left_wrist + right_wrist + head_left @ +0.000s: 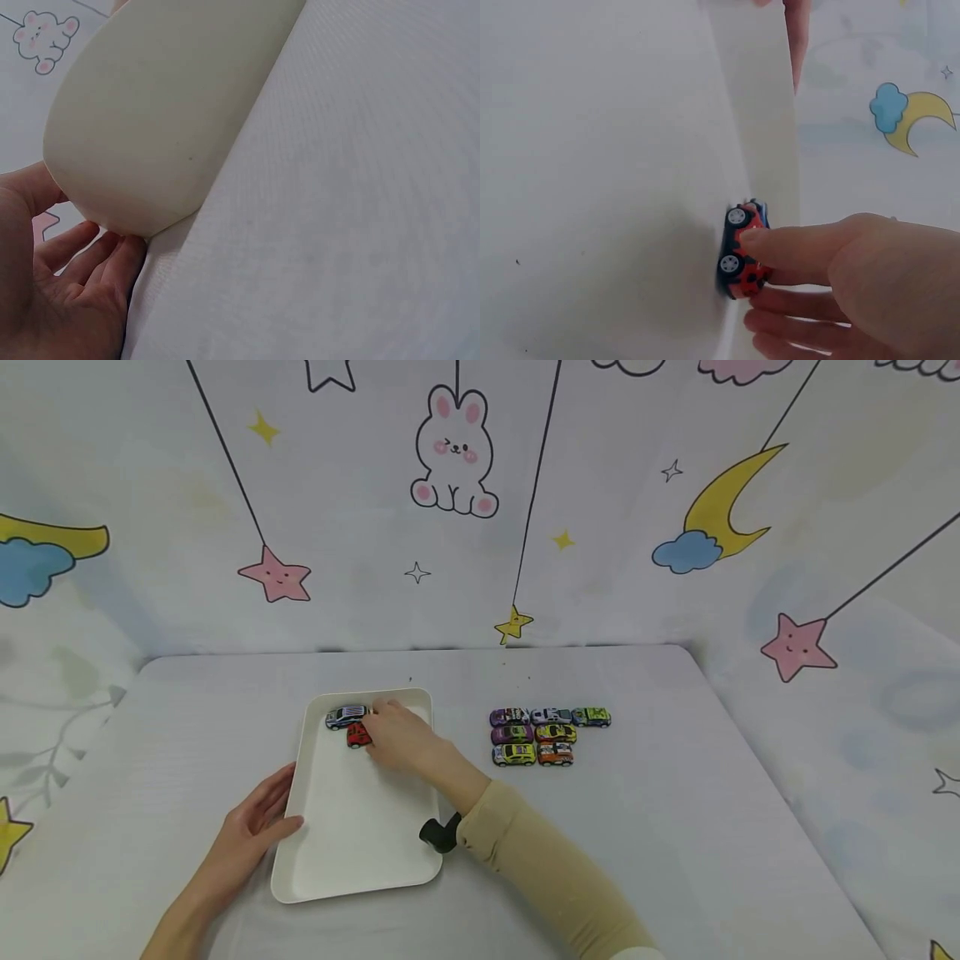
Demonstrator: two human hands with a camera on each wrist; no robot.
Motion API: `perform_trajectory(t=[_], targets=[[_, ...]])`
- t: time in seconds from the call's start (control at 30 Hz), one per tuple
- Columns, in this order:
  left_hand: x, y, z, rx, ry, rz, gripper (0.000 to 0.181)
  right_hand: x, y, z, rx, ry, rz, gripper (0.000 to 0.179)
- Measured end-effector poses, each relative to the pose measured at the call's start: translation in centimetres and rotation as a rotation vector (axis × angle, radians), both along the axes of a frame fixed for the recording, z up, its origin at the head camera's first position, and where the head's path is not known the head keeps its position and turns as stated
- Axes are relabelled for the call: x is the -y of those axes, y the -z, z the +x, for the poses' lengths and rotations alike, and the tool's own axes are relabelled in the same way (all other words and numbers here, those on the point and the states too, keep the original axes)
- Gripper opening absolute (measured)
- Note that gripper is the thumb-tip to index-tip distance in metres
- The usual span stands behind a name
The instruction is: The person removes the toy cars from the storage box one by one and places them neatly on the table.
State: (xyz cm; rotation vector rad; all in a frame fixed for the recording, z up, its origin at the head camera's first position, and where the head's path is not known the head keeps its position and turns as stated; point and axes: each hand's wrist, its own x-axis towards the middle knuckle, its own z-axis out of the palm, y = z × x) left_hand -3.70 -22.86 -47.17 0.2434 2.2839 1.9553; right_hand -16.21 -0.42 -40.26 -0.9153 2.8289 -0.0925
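My right hand [402, 737] reaches over the white tray [352, 835] and pinches a small red toy car [357, 735] near the tray's far end. In the right wrist view, the thumb lies on the side of the red car [748, 286], whose two near wheels show. A silver-blue toy car [344, 717] sits just beyond it in the tray, partly hidden there. My left hand [258, 818] holds the tray's left side, thumb over the rim. In the left wrist view, its fingers [112, 266] press the outside of the tray wall [157, 150].
Right of the tray, several toy cars stand close together in rows on the white table, among them a green car [592, 717], a purple car [512, 735] and an orange car [556, 754]. A patterned cloth backdrop [360, 527] rises behind the table's far edge.
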Motion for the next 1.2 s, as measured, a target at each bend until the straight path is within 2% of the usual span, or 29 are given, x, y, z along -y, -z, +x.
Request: perform_trajectory(t=[0.4,0.67,1.0,1.2], targets=[[0.1,0.1,-0.1,0.003,-0.01,-0.049,0.068,-0.5,-0.2,-0.1,0.003,-0.034,-0.004,0.024],[0.1,0.1,0.0,0.006,-0.005,-0.053,0.068,-1.2,-0.3,0.2,0.067,-0.054,-0.053,0.012],[0.2,0.2,-0.1,0.001,-0.003,-0.045,0.067,-2.1,-0.8,0.6,0.077,-0.067,-0.024,0.017],[0.1,0.1,0.0,0.013,-0.002,-0.046,0.068,-2.9,-0.6,0.7,0.059,-0.082,-0.05,0.017]])
